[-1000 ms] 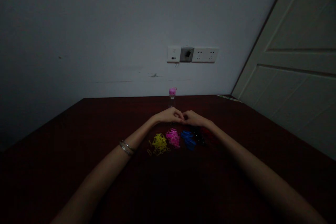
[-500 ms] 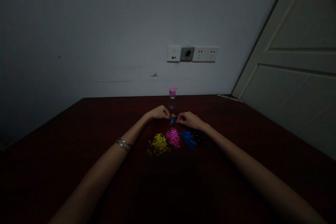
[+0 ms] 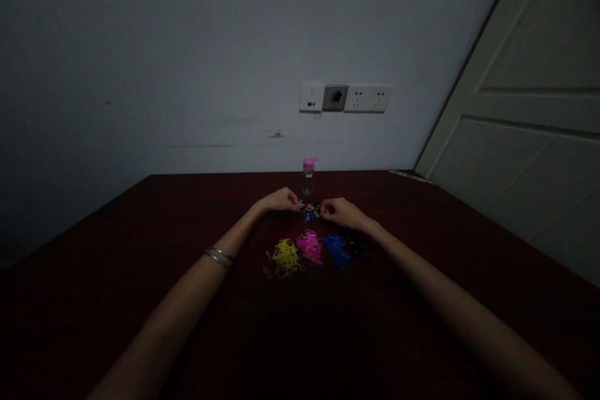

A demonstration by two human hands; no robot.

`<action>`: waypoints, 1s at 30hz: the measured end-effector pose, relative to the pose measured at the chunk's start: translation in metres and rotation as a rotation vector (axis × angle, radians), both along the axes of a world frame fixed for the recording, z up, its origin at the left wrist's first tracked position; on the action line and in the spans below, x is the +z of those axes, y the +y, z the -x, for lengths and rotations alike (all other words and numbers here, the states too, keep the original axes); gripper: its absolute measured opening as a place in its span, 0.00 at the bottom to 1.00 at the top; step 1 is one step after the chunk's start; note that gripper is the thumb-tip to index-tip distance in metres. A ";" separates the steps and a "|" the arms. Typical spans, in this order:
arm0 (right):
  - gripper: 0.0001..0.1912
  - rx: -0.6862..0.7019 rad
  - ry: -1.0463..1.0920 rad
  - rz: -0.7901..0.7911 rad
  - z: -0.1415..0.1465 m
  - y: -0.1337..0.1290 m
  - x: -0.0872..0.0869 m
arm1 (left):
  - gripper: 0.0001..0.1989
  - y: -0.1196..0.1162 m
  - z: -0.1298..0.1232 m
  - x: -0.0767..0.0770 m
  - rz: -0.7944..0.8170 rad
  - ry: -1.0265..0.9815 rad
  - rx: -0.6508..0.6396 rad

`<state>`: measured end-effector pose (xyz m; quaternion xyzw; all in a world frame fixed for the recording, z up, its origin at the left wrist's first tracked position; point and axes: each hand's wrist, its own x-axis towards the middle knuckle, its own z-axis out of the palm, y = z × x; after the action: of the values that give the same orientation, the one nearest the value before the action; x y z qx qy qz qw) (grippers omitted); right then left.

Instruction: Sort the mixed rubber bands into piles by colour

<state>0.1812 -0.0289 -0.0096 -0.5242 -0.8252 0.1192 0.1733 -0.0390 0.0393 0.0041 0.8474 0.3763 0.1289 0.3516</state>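
Observation:
A small mixed pile of coloured rubber bands (image 3: 309,208) lies between my two hands. My left hand (image 3: 282,200) is at the pile's left edge, its fingers curled together; what is in them, if anything, is hidden. At the right edge, my right hand (image 3: 338,209) has its fingertips pinched, and I cannot make out anything in them. Nearer to me are sorted heaps: yellow bands (image 3: 285,257), pink bands (image 3: 309,246), blue bands (image 3: 336,250) and dark bands (image 3: 357,245), the last partly behind my right wrist.
A clear bottle with a pink cap (image 3: 308,176) stands upright just behind the mixed pile. The dark red table (image 3: 210,190) meets a wall carrying sockets (image 3: 368,99). A panelled door (image 3: 520,131) is on the right. The light is dim.
Both hands have drawn slightly apart, my left to the left and my right to the right. More of the mixed pile shows between them. The sorted heaps look the same.

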 end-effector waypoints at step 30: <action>0.08 0.519 0.090 0.264 0.063 -0.051 0.034 | 0.09 -0.003 -0.001 0.002 0.020 -0.006 -0.021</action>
<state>0.1185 -0.0795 0.0243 -0.3079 -0.9006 0.2888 0.1036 -0.0384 0.0360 0.0059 0.8474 0.3676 0.1243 0.3624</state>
